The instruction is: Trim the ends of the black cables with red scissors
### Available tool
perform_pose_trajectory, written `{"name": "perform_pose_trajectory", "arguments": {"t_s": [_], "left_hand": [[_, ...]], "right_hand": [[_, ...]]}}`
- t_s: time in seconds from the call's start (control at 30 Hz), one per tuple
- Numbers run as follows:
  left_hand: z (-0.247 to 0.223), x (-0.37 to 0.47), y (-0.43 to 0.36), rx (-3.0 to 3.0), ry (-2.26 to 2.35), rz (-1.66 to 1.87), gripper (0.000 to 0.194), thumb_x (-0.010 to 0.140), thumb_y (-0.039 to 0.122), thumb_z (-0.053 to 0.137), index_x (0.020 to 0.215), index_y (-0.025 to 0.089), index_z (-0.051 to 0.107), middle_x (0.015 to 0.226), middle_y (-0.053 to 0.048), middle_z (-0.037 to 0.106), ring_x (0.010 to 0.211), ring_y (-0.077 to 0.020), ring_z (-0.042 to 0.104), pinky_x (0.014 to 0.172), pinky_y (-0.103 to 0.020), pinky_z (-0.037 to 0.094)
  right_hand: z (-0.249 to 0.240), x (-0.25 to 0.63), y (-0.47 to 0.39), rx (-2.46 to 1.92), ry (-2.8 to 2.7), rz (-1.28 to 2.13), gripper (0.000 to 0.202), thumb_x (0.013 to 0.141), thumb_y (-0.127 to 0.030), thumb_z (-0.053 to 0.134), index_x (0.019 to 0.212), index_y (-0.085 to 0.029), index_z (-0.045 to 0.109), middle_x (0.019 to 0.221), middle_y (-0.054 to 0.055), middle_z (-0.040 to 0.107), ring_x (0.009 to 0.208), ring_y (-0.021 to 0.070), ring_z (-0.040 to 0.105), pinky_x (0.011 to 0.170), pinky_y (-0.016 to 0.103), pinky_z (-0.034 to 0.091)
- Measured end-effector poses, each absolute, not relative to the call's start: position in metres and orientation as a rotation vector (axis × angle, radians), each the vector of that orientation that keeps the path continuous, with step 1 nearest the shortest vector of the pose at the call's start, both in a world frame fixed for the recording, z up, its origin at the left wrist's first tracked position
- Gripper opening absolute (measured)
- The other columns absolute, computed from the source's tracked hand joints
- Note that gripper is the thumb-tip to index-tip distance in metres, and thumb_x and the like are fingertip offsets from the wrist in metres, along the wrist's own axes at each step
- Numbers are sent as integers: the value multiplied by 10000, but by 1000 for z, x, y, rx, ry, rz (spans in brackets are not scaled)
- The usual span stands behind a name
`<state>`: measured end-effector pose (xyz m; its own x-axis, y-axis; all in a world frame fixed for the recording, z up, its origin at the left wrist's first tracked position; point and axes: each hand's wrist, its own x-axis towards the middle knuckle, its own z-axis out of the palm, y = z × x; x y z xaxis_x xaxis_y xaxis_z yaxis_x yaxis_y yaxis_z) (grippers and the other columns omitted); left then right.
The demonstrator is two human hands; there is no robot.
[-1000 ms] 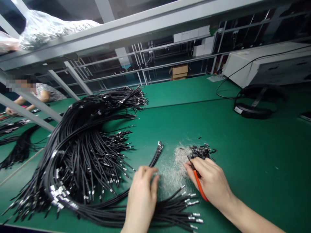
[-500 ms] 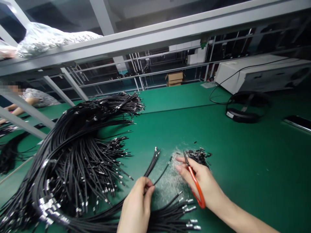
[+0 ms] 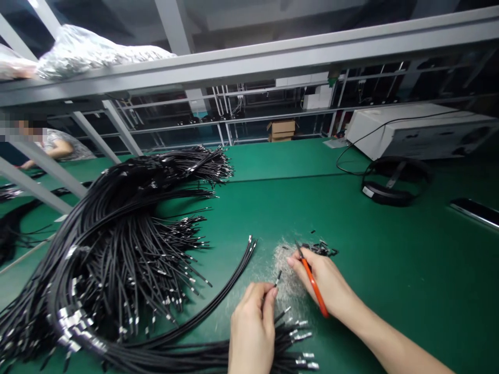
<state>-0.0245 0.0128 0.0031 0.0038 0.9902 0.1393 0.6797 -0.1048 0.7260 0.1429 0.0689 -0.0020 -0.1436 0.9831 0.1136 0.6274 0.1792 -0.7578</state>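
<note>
Between thumb and fingertips, my left hand point(image 3: 253, 324) pinches a black cable point(image 3: 278, 278) close to its tip, which points up toward my right hand. My right hand point(image 3: 325, 278) holds red-handled cutters point(image 3: 314, 283), their dark jaws up by the index finger. A heap of fine clear clippings point(image 3: 286, 262) lies on the green table between the hands. Short black cut pieces point(image 3: 322, 248) are scattered just behind my right fingers. A few separate black cables point(image 3: 237, 272) curve up left of my left hand. Below it, a bundle with silvery ends point(image 3: 300, 335) passes partly hidden.
A large pile of black cables point(image 3: 128, 218) covers the left of the green table point(image 3: 273, 208). Toward the back right stand a black headband device point(image 3: 390, 182), a phone point(image 3: 475, 212) and a white box-shaped machine point(image 3: 421, 127). A grey shelf beam point(image 3: 249, 65) crosses above. Another person sits far left.
My left hand has moved right, bringing its cable tip nearer the cutters. Its grip now sits closer to the cable's end. The few separate cables are no longer beside its fingers.
</note>
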Motion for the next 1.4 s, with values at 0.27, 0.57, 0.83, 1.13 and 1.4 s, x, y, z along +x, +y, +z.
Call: {"name": "perform_pose_trajectory", "arguments": {"t_s": [0.27,0.57,0.83,1.13,1.4], "left_hand": [[-5,-25,5,1853,1670,922,242,924,318,434,818,216,626,767,-20,647,694,-168,635,648,-242,474],[-10,-27,10,1834,1642,1114,245,917,322,466,1000,191,655,925,-69,661,844,-185,652,742,-265,513],[-11,-20,3,1817,1703,1236,251,907,313,482,995,199,687,810,-48,649,723,-173,641,668,-253,491],[3,-28,11,1558,1742,1101,290,857,406,537,890,176,711,771,-53,692,633,-174,642,605,-260,505],[8,-26,15,1173,1640,1105,377,758,454,650,874,103,721,658,-69,708,557,-164,614,498,-228,481]], "right_hand": [[-4,142,66,-1645,-1913,440,233,956,-356,415,810,-210,522,745,18,661,636,174,608,589,251,372],[0,138,60,-1572,-2044,459,167,930,-301,490,872,-199,608,909,46,644,751,176,620,658,253,405],[0,115,44,-1298,-1981,463,249,953,-239,401,745,-186,527,724,16,565,616,141,502,590,258,351],[1,133,50,-1114,-2245,20,212,960,-271,435,812,-183,558,799,33,557,691,164,487,650,294,323],[-9,127,46,-1265,-2422,-52,226,846,-403,632,788,-210,531,786,4,549,668,184,525,625,314,300]]}}
